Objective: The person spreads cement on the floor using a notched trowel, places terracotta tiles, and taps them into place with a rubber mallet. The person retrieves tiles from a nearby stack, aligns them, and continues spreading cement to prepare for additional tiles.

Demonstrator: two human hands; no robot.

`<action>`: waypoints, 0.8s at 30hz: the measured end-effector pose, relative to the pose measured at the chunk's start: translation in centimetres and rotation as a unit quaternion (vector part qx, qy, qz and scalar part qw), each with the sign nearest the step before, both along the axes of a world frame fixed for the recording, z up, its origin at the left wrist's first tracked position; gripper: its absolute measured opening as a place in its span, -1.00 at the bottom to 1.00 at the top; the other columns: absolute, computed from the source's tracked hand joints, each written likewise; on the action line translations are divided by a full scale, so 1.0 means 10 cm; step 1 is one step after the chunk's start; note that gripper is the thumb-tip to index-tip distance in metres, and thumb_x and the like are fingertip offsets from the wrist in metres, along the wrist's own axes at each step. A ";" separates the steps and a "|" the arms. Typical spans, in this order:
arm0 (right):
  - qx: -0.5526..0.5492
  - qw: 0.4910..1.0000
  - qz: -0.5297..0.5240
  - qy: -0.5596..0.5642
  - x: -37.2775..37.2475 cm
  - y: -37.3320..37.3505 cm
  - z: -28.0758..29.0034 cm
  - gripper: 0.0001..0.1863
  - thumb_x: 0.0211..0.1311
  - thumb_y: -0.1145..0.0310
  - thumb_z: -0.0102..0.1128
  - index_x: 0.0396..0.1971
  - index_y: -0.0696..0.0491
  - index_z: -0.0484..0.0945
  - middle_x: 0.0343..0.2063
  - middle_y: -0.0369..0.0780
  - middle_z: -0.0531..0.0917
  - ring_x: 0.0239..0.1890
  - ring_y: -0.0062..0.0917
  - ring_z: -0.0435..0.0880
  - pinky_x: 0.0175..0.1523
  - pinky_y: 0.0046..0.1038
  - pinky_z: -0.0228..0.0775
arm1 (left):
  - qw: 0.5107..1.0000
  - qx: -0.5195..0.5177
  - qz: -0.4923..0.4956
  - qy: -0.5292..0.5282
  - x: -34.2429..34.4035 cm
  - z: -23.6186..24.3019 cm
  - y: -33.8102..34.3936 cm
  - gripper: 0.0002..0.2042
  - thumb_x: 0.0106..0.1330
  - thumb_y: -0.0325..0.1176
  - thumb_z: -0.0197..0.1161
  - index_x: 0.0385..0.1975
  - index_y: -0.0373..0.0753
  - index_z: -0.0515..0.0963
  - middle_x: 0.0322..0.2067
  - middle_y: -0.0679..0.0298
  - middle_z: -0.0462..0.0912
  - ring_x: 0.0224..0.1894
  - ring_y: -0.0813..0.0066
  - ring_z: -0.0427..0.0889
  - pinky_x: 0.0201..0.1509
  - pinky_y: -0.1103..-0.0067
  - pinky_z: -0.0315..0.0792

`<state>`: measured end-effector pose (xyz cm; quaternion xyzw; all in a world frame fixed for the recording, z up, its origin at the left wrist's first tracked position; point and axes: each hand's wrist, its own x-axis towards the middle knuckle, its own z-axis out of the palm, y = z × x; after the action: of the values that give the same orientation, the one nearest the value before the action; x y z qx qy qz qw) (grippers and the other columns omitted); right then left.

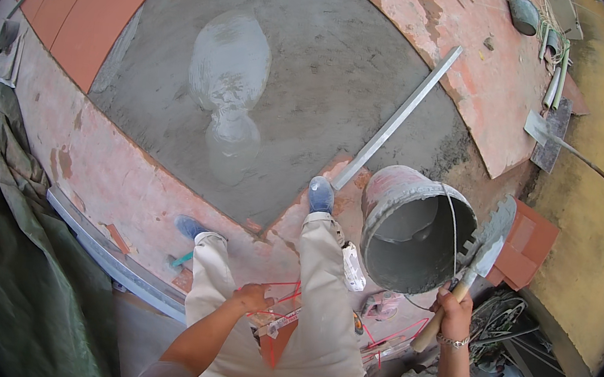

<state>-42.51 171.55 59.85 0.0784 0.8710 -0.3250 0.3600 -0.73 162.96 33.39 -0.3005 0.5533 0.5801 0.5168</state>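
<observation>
On the right, the right hand (454, 316) had its fingers wrapped around a wooden-handled trowel (488, 258), just beside a mortar-smeared bucket (383, 191). The left hand (253, 298) was near the left leg (211, 264); I could not tell whether its fingers held anything.
</observation>
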 end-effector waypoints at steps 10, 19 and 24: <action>0.027 0.996 -0.079 -0.002 -0.38 1.38 -1.21 -0.81 0.19 0.32 0.26 -0.30 0.07 0.49 -0.57 -0.33 0.49 -0.60 -0.60 0.47 -0.47 -0.50 0.39 | 0.973 0.034 -0.217 0.068 -0.39 1.69 0.41 -0.54 0.43 -0.14 0.01 0.24 -0.21 0.47 0.27 0.03 0.47 0.42 0.02 0.27 0.38 -0.21 0.04; -0.011 0.989 -0.149 0.004 -0.27 2.05 -1.59 -0.71 0.24 0.27 0.24 -0.13 0.13 0.55 -0.48 -0.28 0.58 -0.51 -0.52 0.57 -0.37 -0.43 0.45 | 0.977 -0.061 -0.181 0.090 -0.58 2.67 0.34 -0.63 0.45 -0.26 -0.07 0.13 -0.25 0.53 0.08 0.02 0.54 0.32 0.09 0.38 0.29 -0.15 0.19; 0.099 0.956 0.150 0.231 -0.47 1.51 -1.41 -0.56 0.32 0.09 0.23 -0.07 0.19 0.58 -0.40 -0.21 0.66 -0.38 -0.45 0.65 -0.23 -0.36 0.48 | 0.962 -0.122 -0.203 0.134 -0.33 2.73 0.20 -0.62 0.48 -0.22 -0.10 0.14 -0.21 0.52 0.09 0.06 0.56 0.30 0.10 0.40 0.27 -0.14 0.21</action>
<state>-47.20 186.62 45.75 -0.0954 0.9599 -0.1885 0.1844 -4.03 164.96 60.71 -0.1623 0.7337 0.4261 0.5037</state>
